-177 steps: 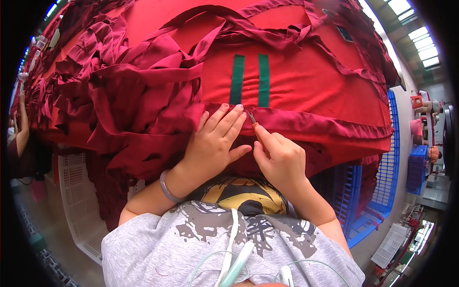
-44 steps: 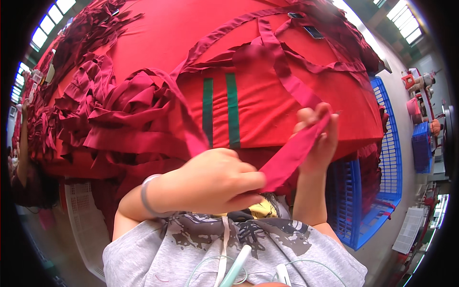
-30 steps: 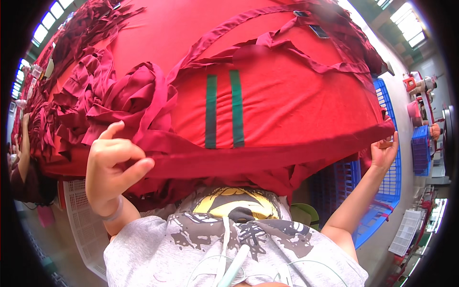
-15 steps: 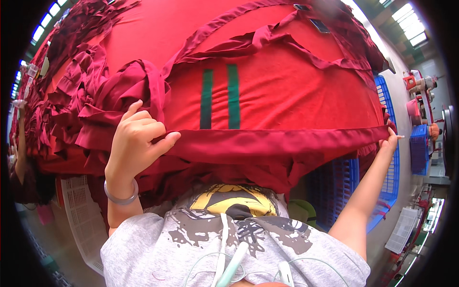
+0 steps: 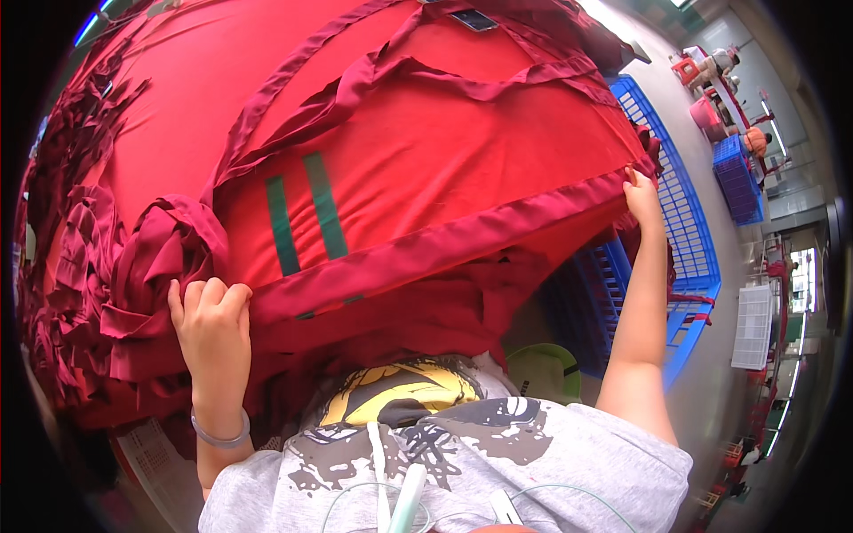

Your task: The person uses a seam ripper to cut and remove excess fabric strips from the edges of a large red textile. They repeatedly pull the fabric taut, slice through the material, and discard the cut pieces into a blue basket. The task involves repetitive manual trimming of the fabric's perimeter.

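A long dark-red fabric strip (image 5: 444, 233) stretches in a slant across the near side of a red-covered table (image 5: 498, 133). At its left end my left hand (image 5: 213, 333) has its fingers curled down on the cloth, thumb against the strip. The strip's far right end is pinched in my right hand (image 5: 641, 195), near the table's right edge. Two dark green bands (image 5: 283, 226) lie on the red cover just beyond the strip. Beside my left hand is a crumpled heap of dark-red strips (image 5: 173, 244). More dark-red cloth hangs over the near edge toward my body.
Other long strips (image 5: 346, 89) loop over the table, with a phone (image 5: 474, 19) at the far side. Blue plastic baskets (image 5: 680, 209) stand right of the table. A lime-green object (image 5: 544, 371) is below the edge, and a white crate (image 5: 155, 457) is at lower left.
My view has turned, shifting the table leftward. The strip now slants up to the right instead of lying level. My left hand has rolled from a raised pinch to fingers down on the cloth.
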The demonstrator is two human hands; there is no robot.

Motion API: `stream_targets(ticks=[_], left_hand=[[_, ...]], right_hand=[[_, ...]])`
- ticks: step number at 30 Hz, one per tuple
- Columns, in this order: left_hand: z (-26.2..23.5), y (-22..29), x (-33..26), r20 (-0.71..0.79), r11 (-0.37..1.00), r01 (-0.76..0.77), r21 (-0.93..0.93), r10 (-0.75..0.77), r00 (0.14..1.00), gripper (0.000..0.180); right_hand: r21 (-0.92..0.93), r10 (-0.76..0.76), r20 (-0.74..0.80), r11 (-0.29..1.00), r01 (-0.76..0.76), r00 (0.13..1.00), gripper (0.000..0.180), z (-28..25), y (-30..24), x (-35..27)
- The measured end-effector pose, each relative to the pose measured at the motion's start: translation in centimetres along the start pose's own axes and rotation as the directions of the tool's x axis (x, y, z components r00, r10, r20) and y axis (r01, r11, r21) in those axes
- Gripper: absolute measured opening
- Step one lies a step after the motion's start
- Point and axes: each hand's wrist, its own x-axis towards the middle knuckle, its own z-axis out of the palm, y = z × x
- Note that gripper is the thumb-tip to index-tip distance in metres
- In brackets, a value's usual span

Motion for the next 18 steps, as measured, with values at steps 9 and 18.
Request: stream_targets(ticks=[9, 18], left_hand=[[0.4, 0.3, -1.2, 0.006, 0.996, 0.07, 0.062, -0.071, 0.997, 0.012], [-0.6, 2.7, -1.9, -0.126, 0.999, -0.01, -0.04, 0.005, 0.992, 0.016]], right_hand=[[0.066, -0.086, -0.141, 0.993, 0.096, 0.986, 0.037, -0.7, -16.4, -7.6], [0.487, -0.662, -0.06, 0.634, 0.601, 0.747, 0.043, 2.8, -29.3, -19.3]])
